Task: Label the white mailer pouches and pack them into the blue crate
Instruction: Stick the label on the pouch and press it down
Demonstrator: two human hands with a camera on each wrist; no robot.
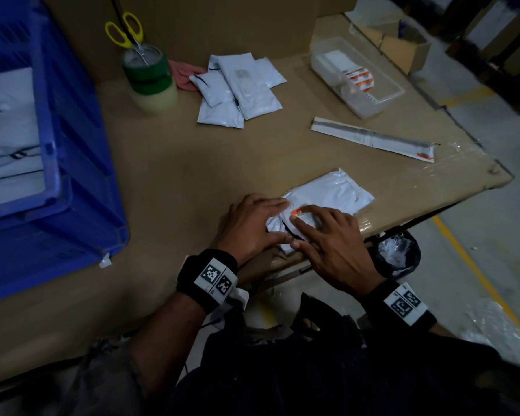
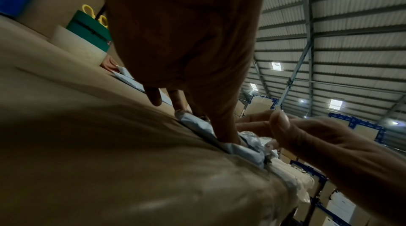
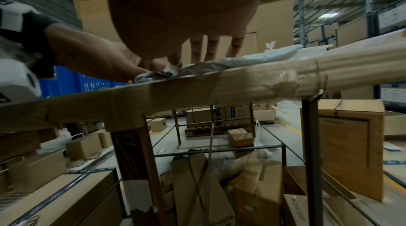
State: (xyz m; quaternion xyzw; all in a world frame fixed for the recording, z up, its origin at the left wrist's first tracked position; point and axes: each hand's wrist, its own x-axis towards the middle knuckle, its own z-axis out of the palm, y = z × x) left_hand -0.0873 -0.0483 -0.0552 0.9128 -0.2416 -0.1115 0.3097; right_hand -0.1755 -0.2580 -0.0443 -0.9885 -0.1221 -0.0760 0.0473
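A white mailer pouch lies at the near right edge of the cardboard-covered table. My left hand lies flat on its left end with straight fingers. My right hand presses its spread fingers on a label with an orange mark stuck on the pouch. The left wrist view shows left fingers pushing down on the crinkled pouch. In the right wrist view the pouch sits at the table edge. The blue crate stands at the left with white pouches inside.
A pile of several white pouches lies at the back centre. A clear box with a label roll stands at the back right, a strip of backing paper in front of it. Tape rolls holding yellow scissors stand beside the crate.
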